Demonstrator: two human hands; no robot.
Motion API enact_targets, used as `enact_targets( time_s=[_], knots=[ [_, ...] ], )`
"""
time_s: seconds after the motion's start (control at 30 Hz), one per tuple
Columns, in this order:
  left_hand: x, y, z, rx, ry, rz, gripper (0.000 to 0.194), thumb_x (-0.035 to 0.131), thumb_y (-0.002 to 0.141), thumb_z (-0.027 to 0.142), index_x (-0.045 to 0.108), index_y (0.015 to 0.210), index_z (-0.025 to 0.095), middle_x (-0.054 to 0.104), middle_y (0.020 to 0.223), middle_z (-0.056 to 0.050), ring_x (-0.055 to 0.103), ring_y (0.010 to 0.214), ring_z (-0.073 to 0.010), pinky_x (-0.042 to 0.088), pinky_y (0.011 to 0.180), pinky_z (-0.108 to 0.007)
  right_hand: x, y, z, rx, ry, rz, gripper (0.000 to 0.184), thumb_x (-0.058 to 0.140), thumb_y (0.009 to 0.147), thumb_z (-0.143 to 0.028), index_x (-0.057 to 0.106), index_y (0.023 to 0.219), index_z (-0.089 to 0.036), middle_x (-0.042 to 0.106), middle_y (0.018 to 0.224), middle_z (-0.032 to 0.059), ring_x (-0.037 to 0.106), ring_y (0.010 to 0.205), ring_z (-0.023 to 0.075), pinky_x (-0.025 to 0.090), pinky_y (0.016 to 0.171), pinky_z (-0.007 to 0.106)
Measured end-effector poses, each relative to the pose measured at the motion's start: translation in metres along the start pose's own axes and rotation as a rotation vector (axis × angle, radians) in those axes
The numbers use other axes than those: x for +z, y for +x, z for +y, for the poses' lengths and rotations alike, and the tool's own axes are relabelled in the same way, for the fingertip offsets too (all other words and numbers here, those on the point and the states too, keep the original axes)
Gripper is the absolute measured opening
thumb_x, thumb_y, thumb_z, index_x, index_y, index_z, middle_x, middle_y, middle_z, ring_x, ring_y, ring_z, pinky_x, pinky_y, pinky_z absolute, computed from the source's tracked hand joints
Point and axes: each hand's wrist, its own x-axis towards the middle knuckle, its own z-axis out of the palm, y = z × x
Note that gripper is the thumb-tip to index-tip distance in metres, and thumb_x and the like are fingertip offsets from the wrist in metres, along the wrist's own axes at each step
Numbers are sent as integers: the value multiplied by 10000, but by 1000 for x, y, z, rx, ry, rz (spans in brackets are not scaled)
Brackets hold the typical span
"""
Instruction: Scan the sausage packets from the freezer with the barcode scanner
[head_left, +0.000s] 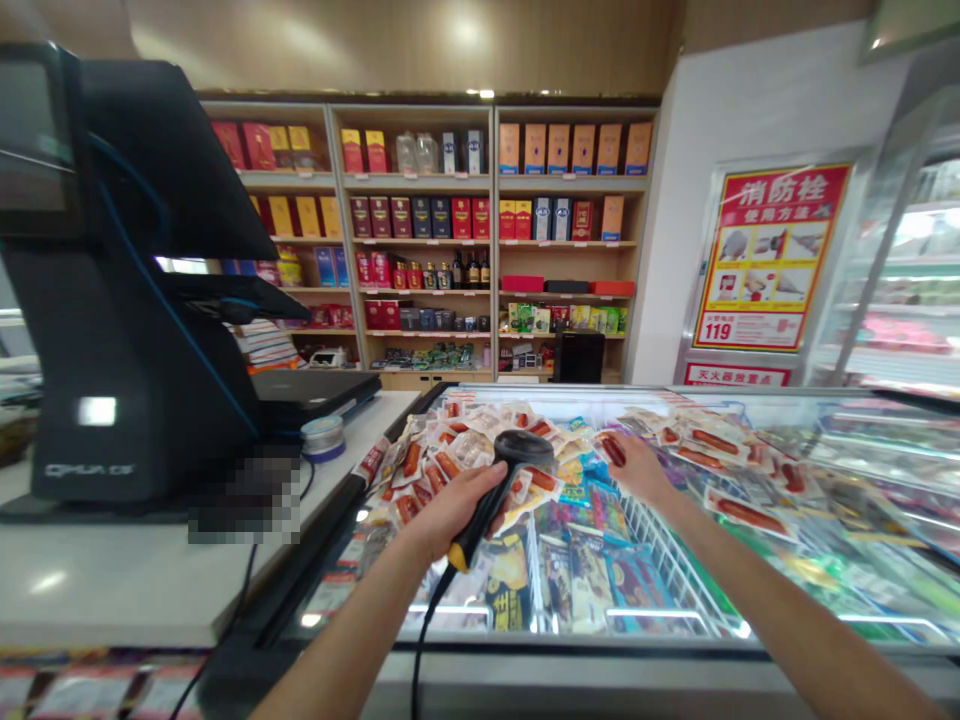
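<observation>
In my left hand (461, 505) is a black barcode scanner (491, 490) with a yellow tip on its handle, its cord hanging down toward me. The scanner's head points to the right, above a pile of vacuum-packed sausages (442, 465) on the freezer's glass top. My right hand (637, 470) is closed on a small packaged sausage (611, 448), a little to the right of the scanner head. More sausage packs (750, 512) lie spread on the glass to the right of that hand.
Beneath the glass top, the chest freezer (480, 650) holds bagged frozen goods and a white wire basket (660, 560). A black checkout terminal (135, 380) stands on the white counter (97, 580) at left, near a round tub (322, 440). Shelves (420, 182) of boxes line the back.
</observation>
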Motion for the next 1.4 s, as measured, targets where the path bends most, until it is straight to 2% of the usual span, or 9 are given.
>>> enact_targets(
  time_s=[0.17, 0.53, 0.73, 1.1, 1.23, 1.4],
  knots=[
    [0, -6, 8, -17, 37, -12, 334, 492, 686, 464, 495, 664, 131, 545, 568, -10, 457, 391, -66, 300, 370, -184, -2, 7, -10, -33, 7, -21, 492, 469, 599, -177, 479, 1090, -160, 557, 843, 52, 491, 768, 166, 351, 712, 253],
    [7, -5, 18, 24, 82, -70, 337, 470, 706, 450, 500, 620, 126, 484, 510, 11, 422, 376, -52, 282, 366, -181, -15, 5, -13, -60, 0, -33, 469, 459, 593, -156, 498, 1060, -183, 543, 809, 48, 486, 728, 154, 343, 666, 242],
    [8, -2, 19, -23, 24, -162, 318, 459, 726, 427, 517, 668, 120, 510, 581, -6, 439, 402, -50, 297, 383, -175, -14, 6, -9, -85, 10, -22, 497, 466, 603, -172, 475, 1098, -137, 536, 866, 76, 489, 764, 166, 347, 688, 247],
    [4, 6, 20, -85, -42, -151, 318, 486, 705, 431, 521, 692, 115, 548, 600, -28, 466, 401, -60, 321, 372, -175, -12, 6, -3, -129, 10, -62, 475, 475, 594, -158, 491, 1069, -155, 543, 850, 61, 483, 774, 164, 344, 688, 244],
    [0, 9, 20, -90, -63, -110, 335, 479, 702, 450, 519, 690, 118, 543, 570, -20, 471, 390, -66, 322, 356, -175, -9, 7, 0, -93, -2, -62, 493, 481, 605, -166, 467, 1098, -153, 535, 858, 58, 480, 780, 160, 343, 709, 247],
    [-23, 6, 17, -65, -99, 78, 322, 493, 690, 453, 509, 677, 131, 540, 545, -5, 469, 384, -67, 347, 349, -175, 0, 10, -16, -57, 21, 11, 481, 462, 644, -193, 447, 1121, -137, 523, 866, 67, 471, 813, 167, 338, 758, 264]
  ],
)
